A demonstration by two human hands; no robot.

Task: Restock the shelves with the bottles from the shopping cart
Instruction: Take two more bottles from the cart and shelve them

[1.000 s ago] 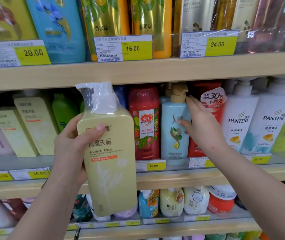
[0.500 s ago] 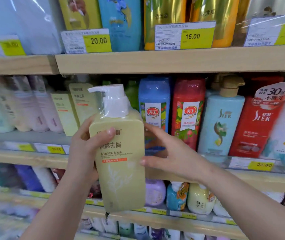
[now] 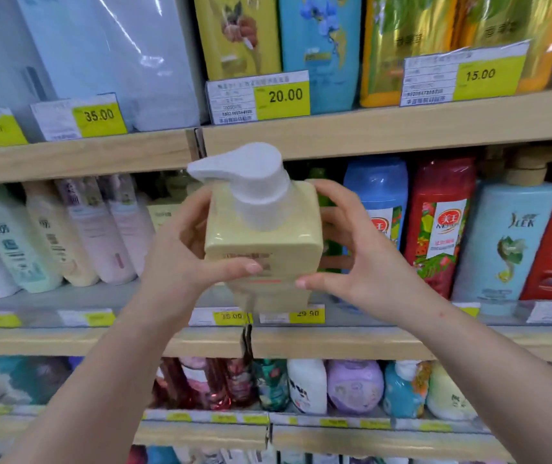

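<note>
A pale yellow-green pump bottle [image 3: 261, 242] with a white plastic-wrapped pump head is held in front of the middle shelf [image 3: 335, 339], tipped so its top faces me. My left hand [image 3: 184, 259] grips its left side, thumb across the front label. My right hand [image 3: 355, 259] grips its right side, fingers behind and thumb in front. Behind the bottle, the shelf holds similar pale yellow bottles [image 3: 162, 214], mostly hidden by my hands.
Pastel bottles [image 3: 67, 236] stand left on the middle shelf; a blue bottle [image 3: 380, 202], a red bottle [image 3: 442, 222] and a light blue pump bottle [image 3: 509, 242] stand right. The upper shelf board [image 3: 385, 123] hangs just above the pump. Yellow price tags [image 3: 283, 95] line the edges.
My right hand has closed on the bottle's right side. Both hands have raised the bottle and tipped its top toward me, closer to the middle shelf. The view has shifted left.
</note>
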